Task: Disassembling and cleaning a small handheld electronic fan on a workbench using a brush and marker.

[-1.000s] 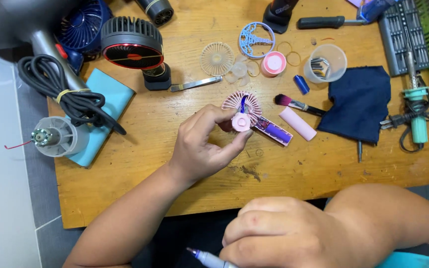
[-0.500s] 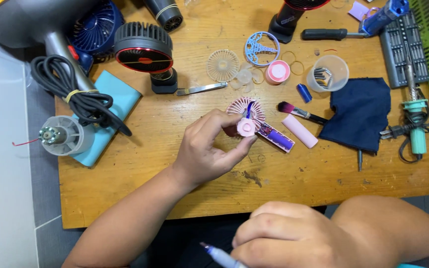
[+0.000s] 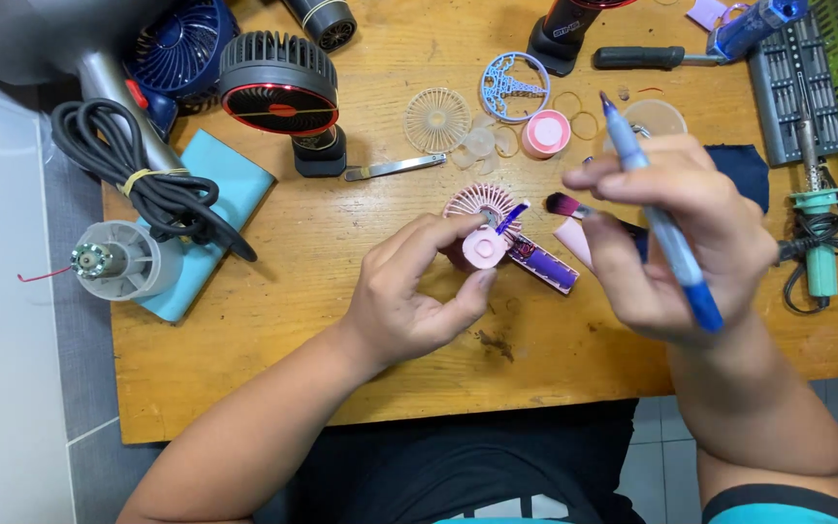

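My left hand point(image 3: 417, 291) grips a small pink fan part point(image 3: 483, 247), a round hub pinched between thumb and fingers, with a pink fan grille point(image 3: 480, 205) behind it and a purple circuit board point(image 3: 540, 264) trailing to its right on the wooden table point(image 3: 273, 340). My right hand point(image 3: 676, 238) hovers above the table to the right and holds a blue pen-like tool point(image 3: 660, 223), tip pointing up and away. A pink cover point(image 3: 574, 238) and a small brush point(image 3: 566, 206) lie partly hidden under that hand.
Behind the hands lie a white grille point(image 3: 436, 119), a blue grille point(image 3: 515, 85), a pink cap point(image 3: 546, 133), tweezers point(image 3: 395, 168) and a black-red fan point(image 3: 280, 84). A hair dryer with coiled cord point(image 3: 138, 180) sits left; a soldering iron point(image 3: 819, 243), bit set point(image 3: 788, 87) and dark cloth point(image 3: 744, 165) sit right.
My right hand rose from below the table edge with the blue tool and now hovers over the table's right side. My left hand kept its grip on the pink part.
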